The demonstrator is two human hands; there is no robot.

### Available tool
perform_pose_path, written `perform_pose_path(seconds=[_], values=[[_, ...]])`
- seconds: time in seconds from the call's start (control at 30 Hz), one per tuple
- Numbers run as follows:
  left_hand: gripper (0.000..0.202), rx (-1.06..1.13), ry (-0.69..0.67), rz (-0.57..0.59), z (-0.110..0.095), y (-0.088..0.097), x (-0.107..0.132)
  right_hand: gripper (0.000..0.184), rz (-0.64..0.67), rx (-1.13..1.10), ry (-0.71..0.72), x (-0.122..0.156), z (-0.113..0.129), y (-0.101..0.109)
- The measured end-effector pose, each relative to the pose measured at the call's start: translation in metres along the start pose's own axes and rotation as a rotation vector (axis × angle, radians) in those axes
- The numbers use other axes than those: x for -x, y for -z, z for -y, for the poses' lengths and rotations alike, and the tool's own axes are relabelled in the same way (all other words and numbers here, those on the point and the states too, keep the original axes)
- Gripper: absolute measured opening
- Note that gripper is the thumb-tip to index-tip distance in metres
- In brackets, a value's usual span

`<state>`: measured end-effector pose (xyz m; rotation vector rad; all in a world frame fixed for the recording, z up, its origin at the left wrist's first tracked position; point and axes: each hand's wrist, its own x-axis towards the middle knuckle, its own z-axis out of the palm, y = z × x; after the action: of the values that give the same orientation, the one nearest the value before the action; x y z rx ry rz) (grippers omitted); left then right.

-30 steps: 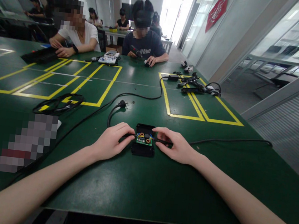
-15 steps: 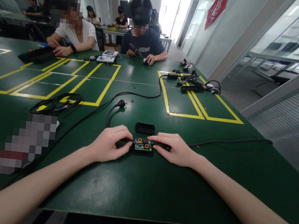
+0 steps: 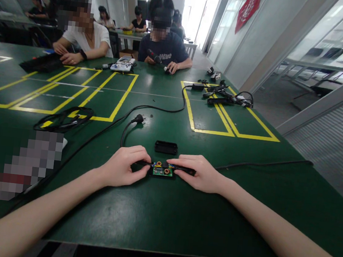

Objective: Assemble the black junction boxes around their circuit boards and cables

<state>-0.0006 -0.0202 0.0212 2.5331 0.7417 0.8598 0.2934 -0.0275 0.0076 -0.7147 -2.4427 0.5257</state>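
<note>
Drawn toward six o'clock since a second ago, the green circuit board now sits over the near case half, whereas it bridged the space between the two halves; both hands have come nearer along with it. Only a dark edge of that half shows below the board, so I cannot tell whether the board is fully seated. At nine o'clock from it, the left hand has a narrow grip, pinched on the left cable; at three o'clock, the right hand keeps a similar narrow grip on the right cable, its index fingertip close to the board's end. The step in hand looks like settling board and cable ends into the near half, and the next move seems to call for level, even pressure without straining the wires. Beyond, at twelve o'clock, the far case half lies on the green surface, now well clear of the board. A plug rests at eleven o'clock, a coiled cable at ten, and a dark cable bundle farther off at one. Across the surface, a person in a dark shirt sits near twelve o'clock.
</note>
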Motion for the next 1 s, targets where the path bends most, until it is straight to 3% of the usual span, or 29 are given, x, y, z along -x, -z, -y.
perform_pose_path(seconds=[0.33,0.63,1.0], values=[[0.011,-0.001,0.053,0.045,0.001,-0.002,0.002,0.036,-0.002,-0.019,-0.025,0.001,0.001,0.001],[0.014,0.008,0.060,0.064,0.005,-0.007,0.004,0.002,-0.001,-0.038,-0.104,-0.001,0.001,0.006],[0.021,-0.049,0.006,0.124,0.002,-0.004,0.002,0.012,0.064,0.033,-0.007,0.000,-0.002,0.009]])
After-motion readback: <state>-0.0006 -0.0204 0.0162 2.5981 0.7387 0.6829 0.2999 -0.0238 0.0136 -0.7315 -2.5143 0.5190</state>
